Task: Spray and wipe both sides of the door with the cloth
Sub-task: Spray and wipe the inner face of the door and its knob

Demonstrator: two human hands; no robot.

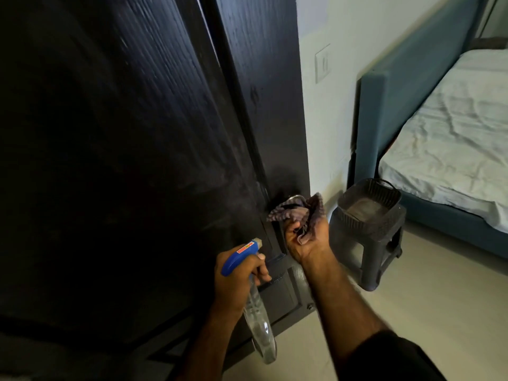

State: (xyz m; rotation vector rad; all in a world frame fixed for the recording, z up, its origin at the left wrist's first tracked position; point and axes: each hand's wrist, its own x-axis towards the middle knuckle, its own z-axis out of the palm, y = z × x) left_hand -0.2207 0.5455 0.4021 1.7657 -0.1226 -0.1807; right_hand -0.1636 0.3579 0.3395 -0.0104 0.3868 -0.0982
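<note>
Door [137, 160] dark, right hand [305, 237] fingers gripping cloth [299, 213] at handle, left hand [236, 281] fingers gripping spray bottle [255, 306]

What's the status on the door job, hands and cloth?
Left hand grips spray bottle, nozzle toward door. Right hand holds cloth at door handle. Stool with basket close by on right.

The scene is dim. The dark door [123, 160] swallows detail and shows streaky motion blur on its grain, while soft light falls from the right on the bed [453, 138] and floor [412, 312]. Straight lines bow at the edges.
</note>
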